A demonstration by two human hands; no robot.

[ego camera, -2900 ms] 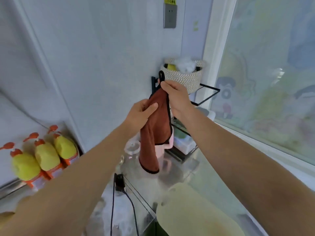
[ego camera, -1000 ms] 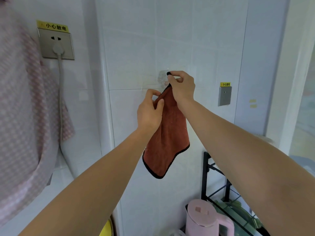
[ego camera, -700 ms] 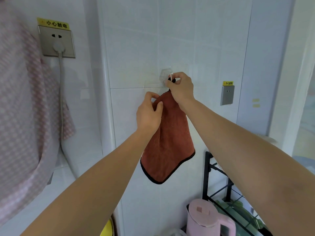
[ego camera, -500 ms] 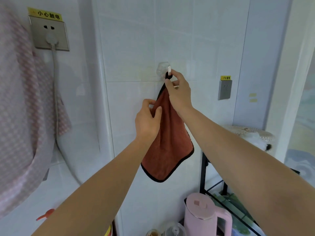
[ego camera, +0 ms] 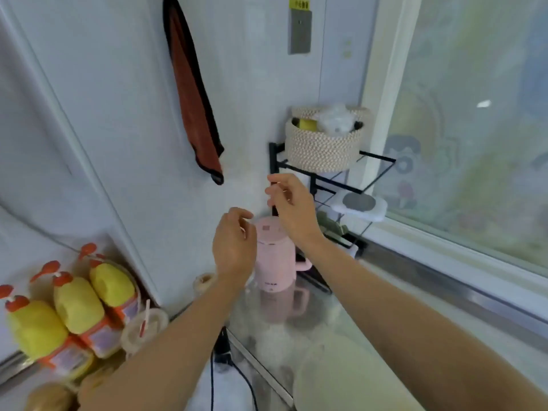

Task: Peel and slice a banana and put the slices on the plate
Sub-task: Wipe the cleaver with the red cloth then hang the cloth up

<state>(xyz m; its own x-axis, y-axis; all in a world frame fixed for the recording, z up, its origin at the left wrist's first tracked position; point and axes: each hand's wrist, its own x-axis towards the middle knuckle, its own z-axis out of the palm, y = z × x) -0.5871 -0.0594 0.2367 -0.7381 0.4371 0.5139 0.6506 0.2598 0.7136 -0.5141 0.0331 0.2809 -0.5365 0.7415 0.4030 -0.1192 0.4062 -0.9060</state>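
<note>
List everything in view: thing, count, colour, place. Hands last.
towel: one, rust red with black edge, hanging on the wall
switch plate: one, grey, high on the wall
basket: one, beige woven, atop the rack
rack: one, black, corner by the window
kettle: one, pink, on the counter
bottles: three, yellow with orange caps, left
cable: one, black, front counter
left hand: empty, loosely curled, before the kettle
right hand: empty, loosely curled, above the kettle
</note>
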